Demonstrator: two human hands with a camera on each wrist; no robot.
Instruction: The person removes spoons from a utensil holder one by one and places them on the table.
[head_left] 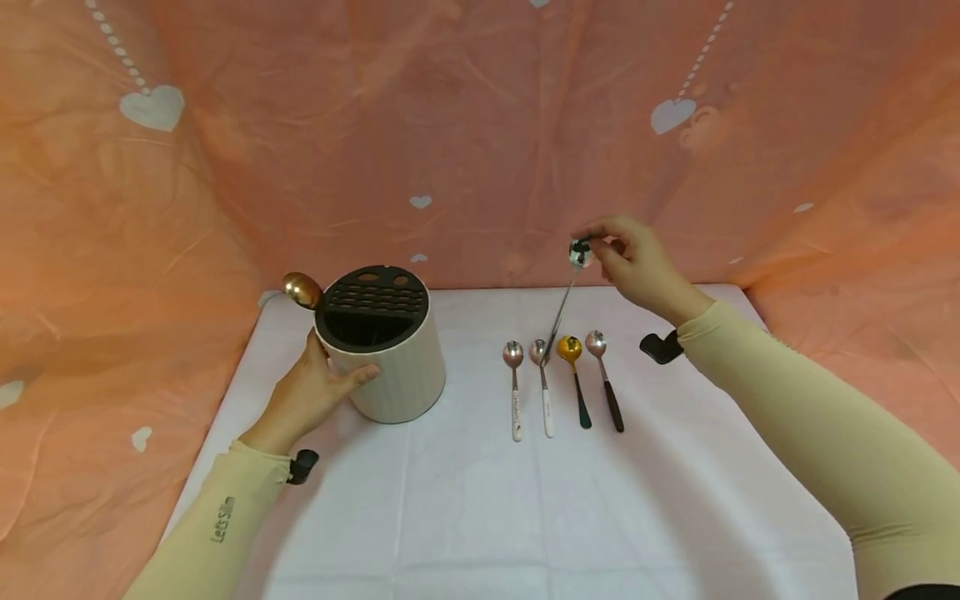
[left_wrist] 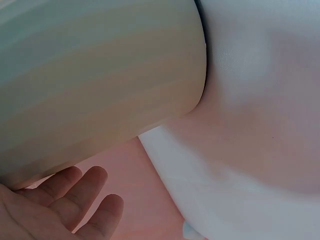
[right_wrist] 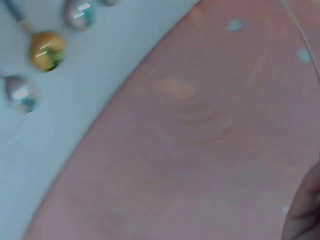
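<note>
My left hand [head_left: 311, 392] grips a white cylindrical utensil holder [head_left: 401, 375] with a black slotted lid [head_left: 371, 308], thumb on the front and fingers round the left side. A gold-coloured spoon bowl [head_left: 302, 290] sticks out at the holder's left rim. Above the table's back part, my right hand [head_left: 637, 262] pinches a long thin silver spoon [head_left: 581, 252] by its bowl, the handle slanting down to the left. In the right wrist view only an edge of the hand [right_wrist: 304, 210] and a thin handle [right_wrist: 302, 35] show.
On the white tablecloth [head_left: 465, 508] lie two spoons with white handles [head_left: 516, 400] [head_left: 547, 408], a gold spoon with a dark handle [head_left: 570, 348] and a silver spoon with a black handle [head_left: 613, 404]. An orange-pink curtain [head_left: 487, 125] hangs behind and at the sides.
</note>
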